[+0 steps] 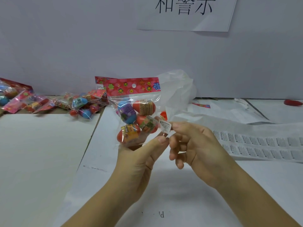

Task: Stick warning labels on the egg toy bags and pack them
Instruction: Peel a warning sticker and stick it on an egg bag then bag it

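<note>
My left hand (139, 159) holds an egg toy bag (134, 112) upright from below, in the middle of the view. The clear bag has a red flowered header card and holds red and blue plastic eggs. My right hand (193, 145) pinches a small white warning label (165, 126) between thumb and forefinger, at the bag's lower right edge. Whether the label touches the bag I cannot tell. A sheet of warning labels (262, 145) lies flat on the table to the right.
A pile of egg toy bags (54, 102) lies at the back left. A large clear plastic bag (178, 94) stands behind the held bag. White paper sheets (41, 153) cover the table. A red egg (293, 102) lies far right. A paper sign (185, 13) hangs on the wall.
</note>
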Motion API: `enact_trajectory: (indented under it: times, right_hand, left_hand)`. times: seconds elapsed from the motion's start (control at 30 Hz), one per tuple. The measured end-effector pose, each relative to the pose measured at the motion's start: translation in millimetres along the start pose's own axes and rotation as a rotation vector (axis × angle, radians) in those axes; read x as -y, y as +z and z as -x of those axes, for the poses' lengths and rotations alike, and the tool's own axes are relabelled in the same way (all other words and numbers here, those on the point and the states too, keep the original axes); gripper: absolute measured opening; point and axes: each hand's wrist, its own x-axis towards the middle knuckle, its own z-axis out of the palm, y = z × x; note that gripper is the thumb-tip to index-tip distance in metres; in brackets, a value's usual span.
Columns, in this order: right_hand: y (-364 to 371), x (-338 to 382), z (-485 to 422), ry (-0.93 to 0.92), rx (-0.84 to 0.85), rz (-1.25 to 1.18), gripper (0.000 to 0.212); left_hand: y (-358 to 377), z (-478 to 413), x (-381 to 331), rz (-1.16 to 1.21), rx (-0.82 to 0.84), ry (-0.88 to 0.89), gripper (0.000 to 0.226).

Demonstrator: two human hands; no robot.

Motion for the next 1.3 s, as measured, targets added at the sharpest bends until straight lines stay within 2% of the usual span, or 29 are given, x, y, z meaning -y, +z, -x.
enact_trajectory:
  times: [0.13,0.33,0.57,0.7,0.93,1.03,1.2,1.3]
  right_hand:
    - [0.7,-0.1,-0.4,-0.036,-0.025,0.038,0.003]
    - [1.5,0.5,-0.1,-0.061,-0.048,0.120,0.027]
    - [-0.9,3.7,0.6,-0.056,0.023,0.175,0.020]
    - [-1.3,3.2,0.1,-0.068,0.012,0.179,0.019]
    - [-0.3,-1.4,-0.9,-0.105,-0.024,0.190,0.027]
    - [-1.0,-1.8,-1.2,-0.129,-0.025,0.199,0.025]
    - [-0.9,-3.8,-1.7,-0.181,-0.033,0.219,0.018]
    - [-2.0,-3.3,-1.1,-0.205,-0.039,0.258,0.013]
  left_hand:
    - [0.9,1.0,0.0,-0.021,-0.009,-0.007,0.054]
    - [1.0,2.8,1.2,-0.050,0.015,-0.006,0.055]
    - [1.2,4.3,0.4,-0.081,0.052,-0.005,0.049]
    - [2.4,4.7,-0.4,-0.031,0.068,-0.002,0.035]
    - [3.7,4.6,-0.8,-0.039,0.073,-0.010,0.025]
    - [3.0,4.5,-1.6,-0.047,0.079,-0.008,0.026]
    - [1.5,3.3,-1.8,-0.048,0.057,-0.029,0.039]
    - [0.5,2.8,-0.5,-0.034,0.043,-0.037,0.029]
